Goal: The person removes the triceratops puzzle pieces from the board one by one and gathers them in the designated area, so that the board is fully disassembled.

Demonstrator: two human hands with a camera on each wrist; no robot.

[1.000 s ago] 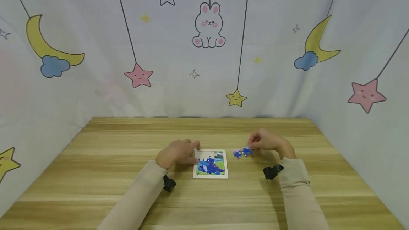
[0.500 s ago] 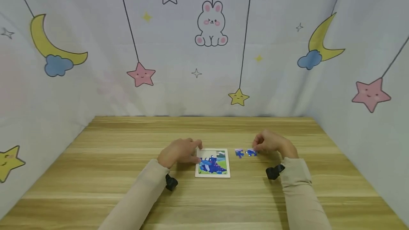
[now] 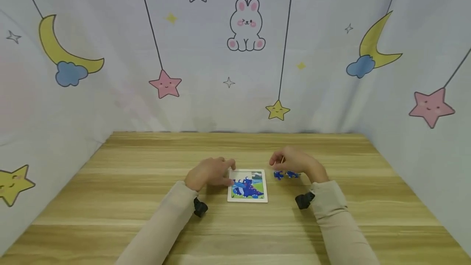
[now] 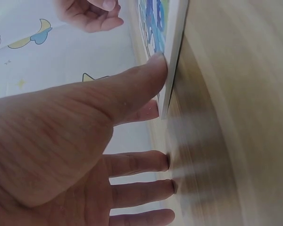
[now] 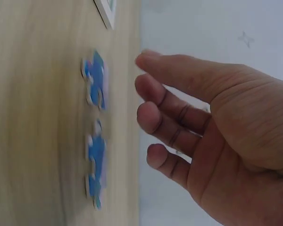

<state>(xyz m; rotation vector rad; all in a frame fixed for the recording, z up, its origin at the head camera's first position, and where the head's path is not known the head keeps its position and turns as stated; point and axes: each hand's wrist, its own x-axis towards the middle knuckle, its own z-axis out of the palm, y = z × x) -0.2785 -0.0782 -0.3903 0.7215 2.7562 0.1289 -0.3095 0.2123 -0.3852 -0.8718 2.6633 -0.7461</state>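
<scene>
A square white-rimmed jigsaw board (image 3: 247,200) lies on the table, with a blue dinosaur picture in it. Its upper left part shows a bare pale area. My left hand (image 3: 210,173) is at the board's left side; in the left wrist view the thumb (image 4: 153,70) presses on the rim and the other fingers stretch out straight. Right of the board lie two blue jigsaw pieces, a left piece (image 3: 278,175) and a right piece (image 3: 293,174). Above them hovers my right hand (image 3: 297,163), its fingers loosely bent and nothing between thumb and fingertips in the right wrist view.
The wooden table (image 3: 165,232) reaches back to a white cloth backdrop (image 3: 206,113) printed with moons, stars and a rabbit. Cloth also hangs along both sides. A small black wrist device (image 3: 304,200) sits at each cuff.
My right hand has let go of the right jigsaw piece and moved left over the pieces. The two pieces now lie slightly apart. The left hand keeps its place at the board.
</scene>
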